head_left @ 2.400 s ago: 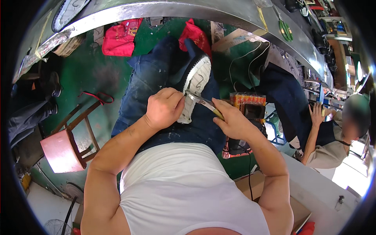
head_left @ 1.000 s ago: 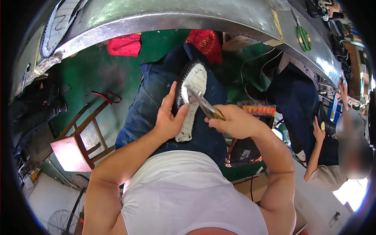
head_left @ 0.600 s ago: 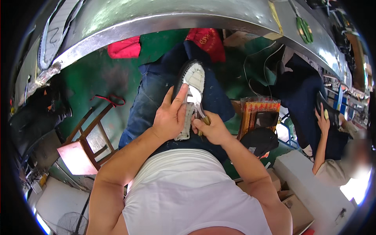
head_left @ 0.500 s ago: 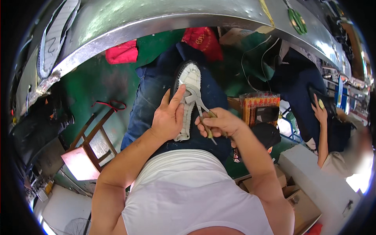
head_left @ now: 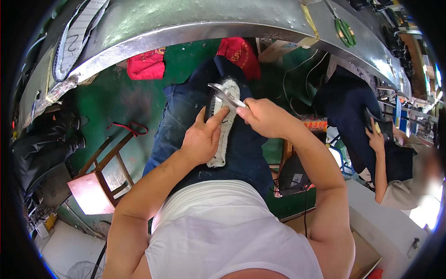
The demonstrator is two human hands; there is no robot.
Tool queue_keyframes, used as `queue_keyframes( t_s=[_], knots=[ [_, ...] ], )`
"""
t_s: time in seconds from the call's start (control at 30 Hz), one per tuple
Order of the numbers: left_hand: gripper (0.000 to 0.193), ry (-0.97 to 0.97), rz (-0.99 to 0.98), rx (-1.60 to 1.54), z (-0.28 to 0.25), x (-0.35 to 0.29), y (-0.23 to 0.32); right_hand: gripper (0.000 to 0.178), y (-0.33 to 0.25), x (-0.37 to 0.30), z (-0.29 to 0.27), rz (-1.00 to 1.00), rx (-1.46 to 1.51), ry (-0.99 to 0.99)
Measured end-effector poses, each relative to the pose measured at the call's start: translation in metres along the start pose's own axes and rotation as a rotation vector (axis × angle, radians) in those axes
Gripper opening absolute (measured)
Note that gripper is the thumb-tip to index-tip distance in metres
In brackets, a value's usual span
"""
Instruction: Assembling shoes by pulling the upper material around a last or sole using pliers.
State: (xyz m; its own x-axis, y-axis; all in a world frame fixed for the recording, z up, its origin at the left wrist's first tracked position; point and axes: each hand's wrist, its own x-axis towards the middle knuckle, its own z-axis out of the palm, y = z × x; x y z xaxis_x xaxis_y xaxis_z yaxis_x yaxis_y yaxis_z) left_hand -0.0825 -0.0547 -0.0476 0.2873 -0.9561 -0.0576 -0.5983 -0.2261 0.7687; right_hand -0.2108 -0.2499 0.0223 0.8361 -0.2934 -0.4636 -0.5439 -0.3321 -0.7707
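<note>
A shoe [head_left: 222, 132] lies bottom up along my lap, its pale underside showing and a dark edge round the toe. My left hand [head_left: 200, 142] grips its left side, two fingers reaching forward toward the toe. In my right hand [head_left: 267, 118] are the metal pincers [head_left: 227, 95], closed in my fist and laid slantwise across the forepart of the shoe. Their head points to the far left. The handles are mostly covered by my fingers, and whether the jaws bite the shoe's edge I cannot tell.
A metal bench [head_left: 204, 35] runs across the far side, bearing green-handled scissors [head_left: 344, 32] and a grey sole-shaped piece [head_left: 76, 42]. A wooden stool [head_left: 100, 183] stands at left. Another person's hand [head_left: 375, 138] works at right. A box [head_left: 364, 251] sits near right.
My right hand has moved forward and up with the pincers, which now lie flatter across the toe part. My left hand stays on the shoe.
</note>
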Motion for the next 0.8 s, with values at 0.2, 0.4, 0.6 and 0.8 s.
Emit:
queue_keyframes(
  t_s=[0.2,0.4,0.6,0.8],
  knots=[
    [0.068,-0.031,-0.137,-0.014,0.002,-0.004,0.007,0.047,0.009,0.002,0.008,-0.024,-0.159,0.013],
    [0.084,0.013,-0.252,-0.169,0.008,-0.004,0.003,0.047,0.016,0.0,0.017,-0.094,-0.185,0.071],
    [0.085,-0.018,-0.304,-0.16,0.01,-0.001,-0.002,0.044,0.015,-0.014,0.025,-0.064,-0.182,0.062],
    [0.093,-0.051,-0.331,-0.17,0.008,0.0,-0.004,0.04,0.011,-0.033,0.049,-0.192,-0.317,0.186]
  ],
)
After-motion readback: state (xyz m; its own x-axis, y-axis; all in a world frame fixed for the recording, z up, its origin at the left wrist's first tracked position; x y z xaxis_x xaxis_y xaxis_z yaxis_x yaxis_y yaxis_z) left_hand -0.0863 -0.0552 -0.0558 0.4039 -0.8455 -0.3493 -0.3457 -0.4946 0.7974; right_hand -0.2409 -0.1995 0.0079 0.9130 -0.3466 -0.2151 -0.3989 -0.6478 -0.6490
